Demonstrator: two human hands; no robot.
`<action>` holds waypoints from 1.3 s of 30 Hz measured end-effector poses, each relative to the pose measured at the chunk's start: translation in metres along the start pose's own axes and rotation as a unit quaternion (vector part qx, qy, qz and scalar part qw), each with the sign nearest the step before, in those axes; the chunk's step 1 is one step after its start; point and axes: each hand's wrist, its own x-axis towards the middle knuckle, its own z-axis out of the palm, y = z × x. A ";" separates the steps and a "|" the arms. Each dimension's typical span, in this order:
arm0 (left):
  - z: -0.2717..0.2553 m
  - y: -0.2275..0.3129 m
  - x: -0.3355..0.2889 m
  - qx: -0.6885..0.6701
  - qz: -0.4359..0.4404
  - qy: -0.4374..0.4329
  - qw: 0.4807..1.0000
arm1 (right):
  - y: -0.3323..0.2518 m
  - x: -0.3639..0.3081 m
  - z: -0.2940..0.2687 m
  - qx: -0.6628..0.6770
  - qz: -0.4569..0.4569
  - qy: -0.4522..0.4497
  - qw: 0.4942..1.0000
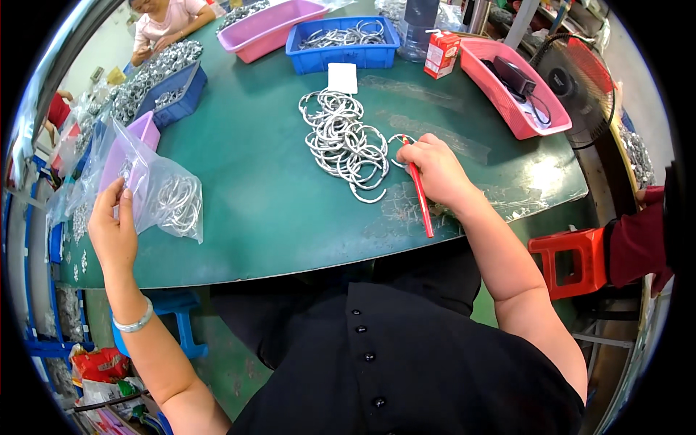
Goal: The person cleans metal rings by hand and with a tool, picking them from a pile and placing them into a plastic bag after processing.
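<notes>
My left hand (pixel 116 225) is closed at the edge of a clear plastic bag (pixel 148 181), thumb and fingers pinching it. Silvery metal rings (pixel 179 205) lie inside the bag's right part. In my right hand (pixel 435 168) is a slim red pen (pixel 420 199), slanting down toward the table's near edge. A metal ring (pixel 401 138) shows at that hand's fingertips; whether it is gripped too, I cannot tell. Left of the right hand, a loose heap of open metal rings (pixel 344 138) lies on the green table (pixel 246 210), with a small white paper (pixel 342 77) at its far end.
A blue bin (pixel 304 64) of rings and a pink bin (pixel 272 32) stand at the back. To the right are a red-and-white carton (pixel 441 54), a pink basket (pixel 522 125) and a fan (pixel 562 80). Small metal parts (pixel 156 76) pile up far left, near another person (pixel 163 23).
</notes>
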 end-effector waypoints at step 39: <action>-0.012 -0.038 0.036 -0.377 -0.120 -0.018 0.918 | -0.054 0.003 -0.025 0.130 -0.053 0.180 0.974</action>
